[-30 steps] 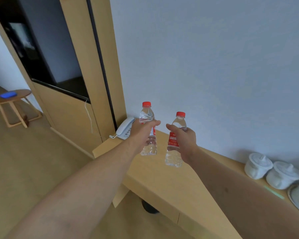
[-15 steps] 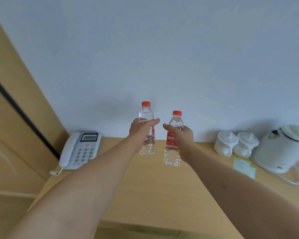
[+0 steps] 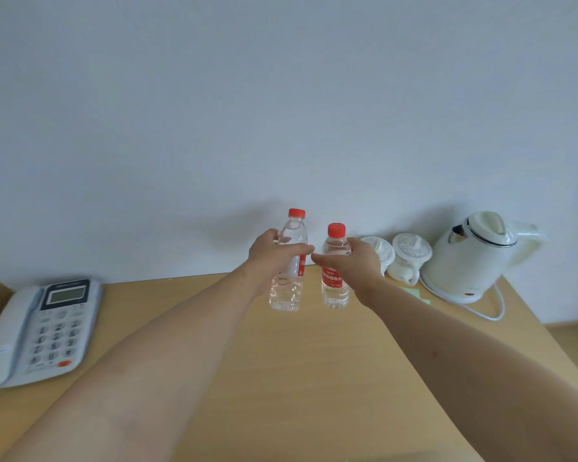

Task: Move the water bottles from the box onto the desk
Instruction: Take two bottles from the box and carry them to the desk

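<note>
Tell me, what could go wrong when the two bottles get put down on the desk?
The left hand and right hand hold the left bottle and right bottle very close together, so one might knock the other over on the desk. The cups and the kettle stand just right of them, so a wide swing could bump those.

Single head cam, worn high, faces fwd and down at desk (image 3: 281,378) and wall (image 3: 281,95); forearms fill near field.
</note>
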The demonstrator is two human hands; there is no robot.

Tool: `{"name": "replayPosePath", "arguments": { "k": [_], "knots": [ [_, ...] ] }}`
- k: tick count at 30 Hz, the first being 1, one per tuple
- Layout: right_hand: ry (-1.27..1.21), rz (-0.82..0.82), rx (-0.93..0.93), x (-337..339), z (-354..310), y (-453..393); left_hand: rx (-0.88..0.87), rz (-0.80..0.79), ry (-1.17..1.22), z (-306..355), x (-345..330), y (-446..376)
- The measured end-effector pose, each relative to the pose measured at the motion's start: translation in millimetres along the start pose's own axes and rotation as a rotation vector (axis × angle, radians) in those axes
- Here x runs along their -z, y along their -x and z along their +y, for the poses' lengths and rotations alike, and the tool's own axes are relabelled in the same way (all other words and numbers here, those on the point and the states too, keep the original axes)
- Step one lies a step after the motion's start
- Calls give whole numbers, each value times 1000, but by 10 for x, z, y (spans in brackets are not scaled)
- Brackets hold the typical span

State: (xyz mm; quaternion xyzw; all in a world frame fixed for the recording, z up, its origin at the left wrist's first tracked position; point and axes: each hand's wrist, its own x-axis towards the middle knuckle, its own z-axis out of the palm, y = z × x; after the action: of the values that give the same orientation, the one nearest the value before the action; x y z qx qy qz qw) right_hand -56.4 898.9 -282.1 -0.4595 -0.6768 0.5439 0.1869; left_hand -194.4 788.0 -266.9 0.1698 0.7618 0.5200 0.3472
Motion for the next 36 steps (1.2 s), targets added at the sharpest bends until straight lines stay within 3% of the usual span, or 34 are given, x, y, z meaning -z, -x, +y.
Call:
{"name": "replayPosePath", "arguments": {
  "k": [13, 20, 26, 36],
  "knots": [
    [518, -108, 220, 318, 74, -677, -146, 37, -632, -141, -543, -445],
    [589, -120, 253, 271, 157, -823, -321, 64, -670, -207, -646, -544],
    [528, -53, 262, 281, 124, -863, -193, 82, -618, -135, -625, -611],
    [419, 15, 282, 241, 79, -972, -312, 188, -667, -3, -627, -535]
  ]
}}
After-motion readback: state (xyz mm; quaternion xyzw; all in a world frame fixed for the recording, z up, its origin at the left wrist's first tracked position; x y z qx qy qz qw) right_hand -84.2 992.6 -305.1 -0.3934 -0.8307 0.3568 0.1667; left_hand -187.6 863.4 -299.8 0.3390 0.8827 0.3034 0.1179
